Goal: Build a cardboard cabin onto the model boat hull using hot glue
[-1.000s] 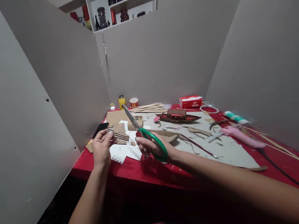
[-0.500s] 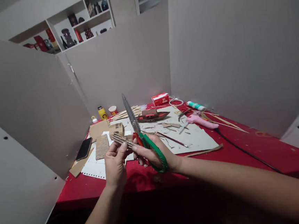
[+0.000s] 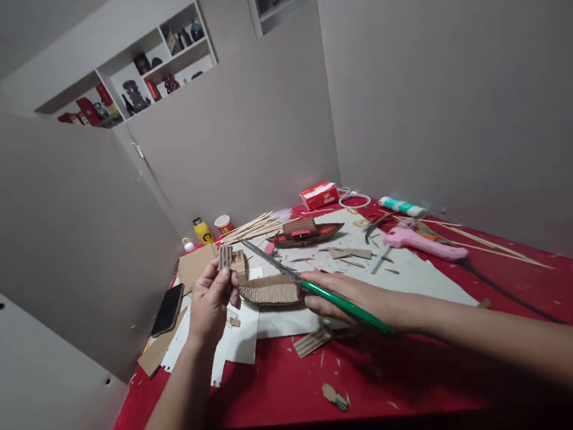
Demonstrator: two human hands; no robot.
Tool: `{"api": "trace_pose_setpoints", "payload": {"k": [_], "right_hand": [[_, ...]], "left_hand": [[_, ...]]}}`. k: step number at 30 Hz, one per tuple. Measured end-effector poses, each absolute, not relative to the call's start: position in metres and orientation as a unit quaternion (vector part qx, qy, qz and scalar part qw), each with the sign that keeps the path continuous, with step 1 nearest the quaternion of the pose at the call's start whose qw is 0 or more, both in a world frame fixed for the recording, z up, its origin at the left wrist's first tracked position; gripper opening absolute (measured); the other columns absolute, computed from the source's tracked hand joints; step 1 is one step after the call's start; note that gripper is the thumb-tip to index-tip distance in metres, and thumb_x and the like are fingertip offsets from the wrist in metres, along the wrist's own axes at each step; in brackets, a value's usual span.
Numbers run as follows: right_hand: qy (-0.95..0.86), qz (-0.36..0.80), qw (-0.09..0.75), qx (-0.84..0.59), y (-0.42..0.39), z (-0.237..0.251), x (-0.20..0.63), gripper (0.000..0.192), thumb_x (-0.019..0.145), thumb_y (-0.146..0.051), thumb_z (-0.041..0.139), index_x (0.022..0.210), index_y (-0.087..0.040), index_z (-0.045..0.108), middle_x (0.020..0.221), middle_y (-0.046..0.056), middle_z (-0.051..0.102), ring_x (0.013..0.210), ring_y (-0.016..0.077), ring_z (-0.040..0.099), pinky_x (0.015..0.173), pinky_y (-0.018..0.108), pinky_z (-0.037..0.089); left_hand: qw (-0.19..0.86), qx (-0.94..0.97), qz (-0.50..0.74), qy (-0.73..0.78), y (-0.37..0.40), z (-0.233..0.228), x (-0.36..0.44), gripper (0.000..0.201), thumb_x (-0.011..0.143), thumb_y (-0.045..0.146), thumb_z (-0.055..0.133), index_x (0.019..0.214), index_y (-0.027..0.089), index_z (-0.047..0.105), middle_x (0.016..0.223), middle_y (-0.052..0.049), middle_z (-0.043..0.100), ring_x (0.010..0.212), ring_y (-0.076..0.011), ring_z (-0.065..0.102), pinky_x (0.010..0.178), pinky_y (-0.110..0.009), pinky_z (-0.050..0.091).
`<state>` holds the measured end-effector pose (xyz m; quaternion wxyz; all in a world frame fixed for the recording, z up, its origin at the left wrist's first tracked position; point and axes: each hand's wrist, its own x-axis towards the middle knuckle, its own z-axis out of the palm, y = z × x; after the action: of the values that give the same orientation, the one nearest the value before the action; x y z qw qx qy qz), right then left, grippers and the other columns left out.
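Between the thumb and fingers of my left hand (image 3: 210, 303) is a small strip of corrugated cardboard (image 3: 225, 256), held upright. My right hand (image 3: 346, 297) is closed around the green handle of a pair of scissors (image 3: 275, 264), whose blades point up and to the left, over the table. Just beyond the hands, a boat-shaped corrugated cardboard hull (image 3: 272, 291) lies on the white sheet, its right end close to my right fingers. A finished-looking brown model boat (image 3: 304, 233) with a canopy stands farther back.
A pink glue gun (image 3: 424, 242) with a black cord lies at right. Thin wooden sticks (image 3: 255, 227), a yellow bottle (image 3: 202, 231) and a red tissue box (image 3: 319, 195) are at the back. A phone (image 3: 168, 310) lies left; cardboard scraps (image 3: 312, 341) lie in front.
The scissors and my right hand have moved right, away from my left hand. The cardboard strip is now upright in my left fingers. The view has shifted, showing the hull and front scraps.
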<state>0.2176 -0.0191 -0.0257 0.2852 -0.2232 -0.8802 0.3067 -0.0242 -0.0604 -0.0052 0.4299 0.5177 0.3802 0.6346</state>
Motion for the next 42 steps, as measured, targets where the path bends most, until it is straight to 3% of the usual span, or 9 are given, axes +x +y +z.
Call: {"api": "trace_pose_setpoints", "payload": {"k": [5, 8, 13, 20, 33, 42], "right_hand": [[-0.903, 0.244, 0.199, -0.292, -0.007, -0.032, 0.214, 0.051, 0.091, -0.062, 0.039, 0.109, -0.017, 0.055, 0.102, 0.013, 0.065, 0.088, 0.0252, 0.061, 0.077, 0.036, 0.048], [-0.905, 0.225, 0.166, -0.319, -0.008, -0.037, 0.212, 0.052, 0.089, -0.063, 0.040, 0.111, -0.018, 0.053, 0.105, 0.013, 0.064, 0.090, 0.0265, 0.060, 0.077, 0.037, 0.046], [-0.908, 0.182, 0.098, -0.364, -0.010, -0.042, 0.213, 0.051, 0.085, -0.065, 0.044, 0.104, -0.018, 0.052, 0.089, 0.010, 0.064, 0.077, 0.0253, 0.057, 0.069, 0.036, 0.042], [-0.915, 0.196, 0.124, -0.330, -0.008, -0.048, 0.219, 0.052, 0.086, -0.064, 0.047, 0.113, -0.019, 0.052, 0.087, 0.007, 0.065, 0.074, 0.0234, 0.057, 0.067, 0.033, 0.039], [-0.917, 0.162, 0.129, -0.341, -0.014, -0.044, 0.223, 0.046, 0.084, -0.060, 0.052, 0.100, -0.017, 0.057, 0.075, 0.006, 0.064, 0.064, 0.0214, 0.057, 0.059, 0.030, 0.035], [-0.916, 0.170, 0.183, -0.315, -0.015, -0.046, 0.222, 0.040, 0.087, -0.060, 0.047, 0.082, -0.020, 0.052, 0.060, 0.000, 0.053, 0.051, 0.0136, 0.043, 0.053, 0.026, 0.030]], "left_hand": [[0.443, 0.518, 0.623, 0.383, -0.049, -0.025, -0.032, 0.028, 0.087, 0.043, 0.063, 0.098, 0.017, 0.060, 0.056, 0.009, 0.042, 0.039, -0.0019, 0.031, 0.038, -0.013, 0.032], [0.468, 0.507, 0.610, 0.390, -0.049, -0.035, -0.034, 0.026, 0.086, 0.042, 0.065, 0.091, 0.017, 0.061, 0.054, 0.008, 0.043, 0.039, -0.0029, 0.032, 0.038, -0.014, 0.033], [0.495, 0.519, 0.578, 0.389, -0.050, -0.039, -0.036, 0.022, 0.086, 0.041, 0.066, 0.092, 0.020, 0.062, 0.054, 0.006, 0.052, 0.040, -0.0050, 0.040, 0.037, -0.015, 0.033], [0.499, 0.571, 0.531, 0.377, -0.054, -0.040, -0.036, 0.013, 0.092, 0.035, 0.059, 0.093, 0.023, 0.063, 0.056, 0.006, 0.049, 0.045, -0.0062, 0.039, 0.039, -0.015, 0.035], [0.479, 0.617, 0.511, 0.359, -0.056, -0.038, -0.035, 0.017, 0.092, 0.037, 0.059, 0.091, 0.020, 0.060, 0.052, 0.007, 0.047, 0.041, -0.0055, 0.037, 0.038, -0.017, 0.028], [0.472, 0.604, 0.523, 0.372, -0.062, -0.033, -0.032, 0.019, 0.086, 0.039, 0.065, 0.087, 0.020, 0.066, 0.051, 0.005, 0.046, 0.040, -0.0071, 0.038, 0.038, -0.019, 0.032]]}}
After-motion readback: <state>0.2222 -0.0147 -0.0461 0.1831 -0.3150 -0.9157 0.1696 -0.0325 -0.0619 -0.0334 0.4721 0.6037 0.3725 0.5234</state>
